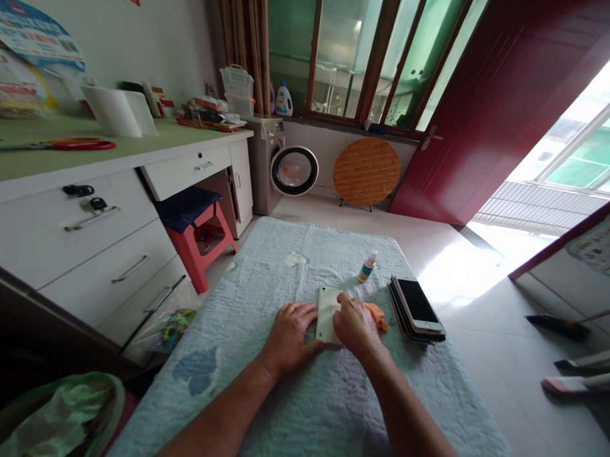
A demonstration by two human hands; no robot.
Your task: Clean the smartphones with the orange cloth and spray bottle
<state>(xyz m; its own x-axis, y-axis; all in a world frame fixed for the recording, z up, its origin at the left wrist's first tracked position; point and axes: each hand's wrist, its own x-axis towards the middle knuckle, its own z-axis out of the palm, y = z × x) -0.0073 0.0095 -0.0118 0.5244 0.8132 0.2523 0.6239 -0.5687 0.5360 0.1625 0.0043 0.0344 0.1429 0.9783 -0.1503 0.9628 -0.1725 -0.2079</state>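
Note:
A pale smartphone (326, 314) lies back up on the quilted cover (267, 290). My left hand (292, 332) rests flat at the phone's left edge, fingers stretched out and touching it. Over the phone's right side, my right hand (357, 323) is closed, its thumb and index finger near the phone's back. What those fingertips pinch, if anything, is hidden. An orange cloth (376, 317) shows at the outer side of my right hand, partly covered by it. Beyond stands a small spray bottle (368, 267) with a white cap. To the right is a stack of phones (416, 308), a white-framed one on top.
Left, a desk (182, 141) holds red-handled scissors (82, 144) and a paper roll (113, 112). A red stool (198, 252) stands under it, a lined bin (113, 402) nearer me. Behind are an open washing machine (265, 163), a round folded table (367, 171) and a red door (475, 96).

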